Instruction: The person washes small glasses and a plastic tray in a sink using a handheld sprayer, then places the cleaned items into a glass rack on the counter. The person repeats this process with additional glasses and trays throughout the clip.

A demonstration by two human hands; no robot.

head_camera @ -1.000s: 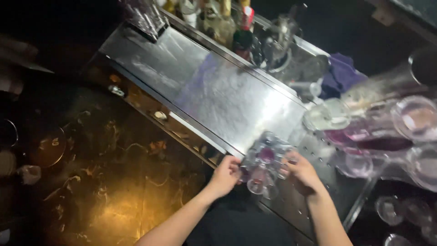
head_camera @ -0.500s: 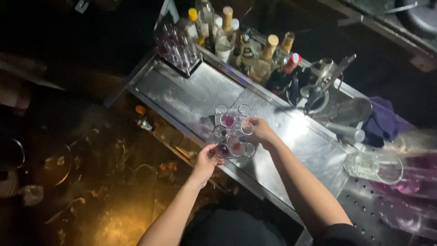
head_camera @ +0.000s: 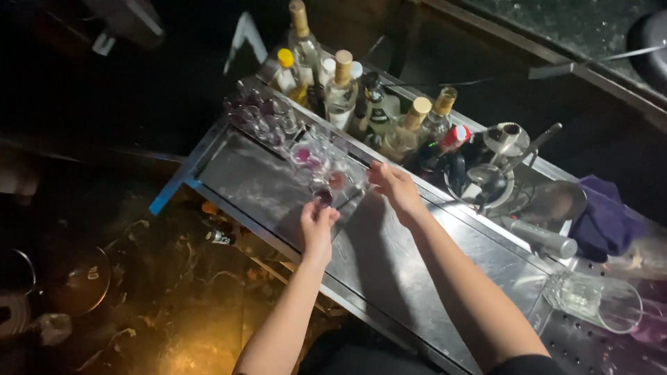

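So I'm looking down at the steel counter (head_camera: 410,271), with bottles (head_camera: 347,94) standing along its far edge and a big clear pitcher (head_camera: 594,300) lying at the right end. Both hands are gripping a cluster of small glasses (head_camera: 321,167) on the counter's left half: left hand (head_camera: 318,223) pinching the near side, right hand (head_camera: 393,184) touching the far side.

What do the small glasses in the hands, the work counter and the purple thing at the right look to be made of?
Small glasses: clear glass, see-through with bright glints, some showing pinkish tint inside. Counter: metal, likely stainless steel, brushed grey with dull streaked reflections. Purple thing: looks like cloth, matte, soft and crumpled.
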